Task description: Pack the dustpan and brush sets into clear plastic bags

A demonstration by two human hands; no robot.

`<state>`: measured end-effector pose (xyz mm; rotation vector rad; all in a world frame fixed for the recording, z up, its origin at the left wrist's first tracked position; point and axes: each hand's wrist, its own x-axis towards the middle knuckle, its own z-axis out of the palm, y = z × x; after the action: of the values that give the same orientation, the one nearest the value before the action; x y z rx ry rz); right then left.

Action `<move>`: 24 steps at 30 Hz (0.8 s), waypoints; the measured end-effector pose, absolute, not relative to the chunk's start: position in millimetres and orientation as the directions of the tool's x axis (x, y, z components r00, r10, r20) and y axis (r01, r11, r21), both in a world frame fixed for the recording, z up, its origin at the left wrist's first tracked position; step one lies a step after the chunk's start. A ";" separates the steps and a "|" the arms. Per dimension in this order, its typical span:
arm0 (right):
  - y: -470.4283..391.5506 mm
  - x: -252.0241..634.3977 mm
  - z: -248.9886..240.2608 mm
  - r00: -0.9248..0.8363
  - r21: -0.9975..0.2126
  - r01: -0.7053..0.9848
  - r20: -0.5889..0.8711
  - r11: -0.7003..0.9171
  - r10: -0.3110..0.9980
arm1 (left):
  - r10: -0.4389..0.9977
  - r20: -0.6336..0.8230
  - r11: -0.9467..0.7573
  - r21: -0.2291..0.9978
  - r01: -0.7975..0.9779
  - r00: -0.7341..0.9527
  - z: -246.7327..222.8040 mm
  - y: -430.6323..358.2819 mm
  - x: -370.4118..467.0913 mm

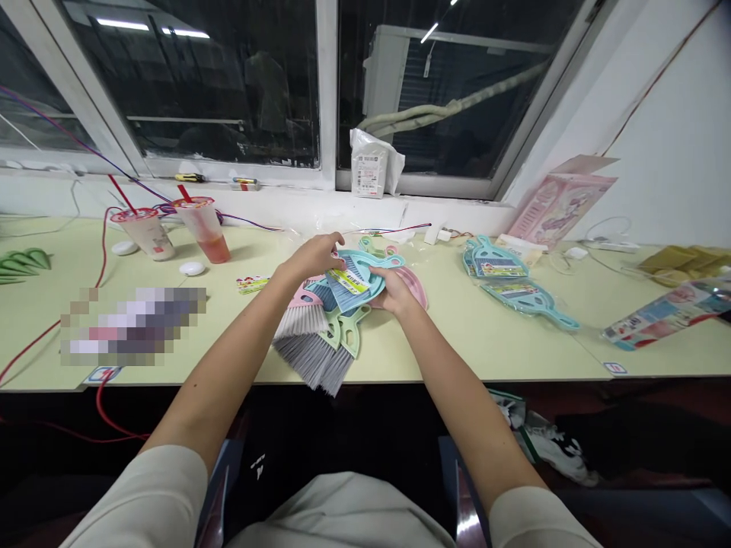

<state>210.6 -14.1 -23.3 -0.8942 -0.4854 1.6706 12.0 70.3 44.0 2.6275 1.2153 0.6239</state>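
Note:
A blue dustpan-and-brush set (359,280) with a yellow-green label is held over a pile at the table's middle. My right hand (393,289) grips its right edge, thumb on top. My left hand (317,257) is at the set's upper left, fingers curled at the label; whether it grips the label or the set is hard to tell. Under and beside the set lie a pink brush (301,310), green-handled brushes (349,329) with grey bristles reaching past the table's front edge, and a pink dustpan (412,285), partly hidden by my right hand.
Packed blue sets (496,259) lie to the right, near a pink box (563,202) and a long printed package (665,312). Two drink cups (202,232) stand at the back left. Label cards (252,284) lie left of the pile; a white packet (370,166) leans at the window.

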 end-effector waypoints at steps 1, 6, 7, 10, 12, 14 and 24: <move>-13.5 211.2 -24.0 -0.095 -0.710 -0.639 -0.309 -0.296 0.946 | 0.749 0.354 -0.657 0.287 0.697 0.560 41.6 67.7 10.9; -11.8 211.5 -24.3 -0.039 -0.703 -0.667 -0.297 -0.246 0.954 | 0.667 0.577 -0.656 0.156 0.739 0.470 39.3 38.1 7.3; -11.6 211.2 -23.7 -0.015 -0.703 -0.676 -0.287 -0.221 0.958 | 0.653 0.577 -0.675 0.151 0.722 0.490 37.9 31.0 7.5; -10.8 210.5 -22.3 0.056 -0.702 -0.695 -0.266 -0.154 0.962 | 0.648 0.533 -0.703 0.147 0.695 0.543 28.8 13.2 11.2; -10.1 210.6 -22.2 0.079 -0.702 -0.699 -0.266 -0.136 0.961 | 0.669 0.503 -0.692 0.154 0.705 0.547 21.0 7.3 15.8; -9.2 211.1 -23.0 0.093 -0.707 -0.694 -0.274 -0.135 0.957 | 0.677 0.477 -0.696 0.167 0.699 0.560 14.5 6.7 20.1; -8.4 210.1 -24.8 0.122 -0.706 -0.692 -0.320 -0.150 0.940 | 0.623 0.401 -0.777 0.215 0.592 0.672 7.2 13.6 16.3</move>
<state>210.1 -8.4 -24.8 -0.9152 -0.3538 1.4737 16.3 13.6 7.2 2.8112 1.0229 0.7124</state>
